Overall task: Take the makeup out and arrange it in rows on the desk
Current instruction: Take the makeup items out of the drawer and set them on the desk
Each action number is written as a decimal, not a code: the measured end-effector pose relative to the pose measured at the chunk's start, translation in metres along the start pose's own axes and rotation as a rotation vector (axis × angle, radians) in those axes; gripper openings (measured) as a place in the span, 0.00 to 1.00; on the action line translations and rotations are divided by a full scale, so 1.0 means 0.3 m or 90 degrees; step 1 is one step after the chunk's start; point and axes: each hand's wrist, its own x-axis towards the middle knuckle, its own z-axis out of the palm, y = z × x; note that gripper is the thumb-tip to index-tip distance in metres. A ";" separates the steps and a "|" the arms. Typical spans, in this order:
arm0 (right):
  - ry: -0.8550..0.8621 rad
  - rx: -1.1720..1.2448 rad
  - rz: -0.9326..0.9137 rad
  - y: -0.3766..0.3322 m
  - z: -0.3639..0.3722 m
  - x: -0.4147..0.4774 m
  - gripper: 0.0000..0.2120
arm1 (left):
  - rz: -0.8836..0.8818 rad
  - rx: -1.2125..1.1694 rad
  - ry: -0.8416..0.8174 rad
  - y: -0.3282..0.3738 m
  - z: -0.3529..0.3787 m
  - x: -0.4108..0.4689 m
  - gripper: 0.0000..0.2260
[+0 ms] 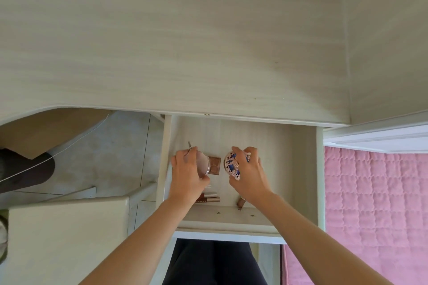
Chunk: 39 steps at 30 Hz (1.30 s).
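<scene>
So far no rows begun on desk [185,53]; early stage, I'd judge. Both hands are down in the open drawer [301,169]: left hand [185,169] curled round a pink round compact [203,163], right hand [250,173] gripping a blue-patterned compact [230,162]. Left to fetch: brown square palette [215,165] btwn them, lipstick tubes [212,198] & a brown tube [240,202] nr drawer front. No brand/text legible.

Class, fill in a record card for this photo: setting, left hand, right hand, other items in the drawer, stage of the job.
setting: open drawer under a pale desk
left hand: grips a round pink compact
right hand: grips a blue-patterned compact
other items: brown square palette, tubes, small brown container
stage: compacts not yet on the desk
</scene>
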 end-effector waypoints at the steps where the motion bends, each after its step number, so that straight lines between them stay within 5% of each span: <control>1: 0.015 0.008 -0.007 -0.011 -0.016 -0.017 0.36 | 0.002 -0.027 0.003 0.010 -0.017 -0.011 0.37; 14: 0.152 0.072 -0.091 -0.210 -0.262 -0.082 0.36 | 0.107 -0.219 0.146 0.125 -0.302 -0.053 0.38; 28: 0.187 -0.010 -0.135 -0.433 -0.492 0.346 0.34 | 0.131 -0.140 0.188 0.145 -0.649 0.427 0.35; 39: 0.145 -0.057 -0.110 -0.536 -0.541 0.643 0.33 | 0.147 -0.066 0.117 0.169 -0.705 0.743 0.34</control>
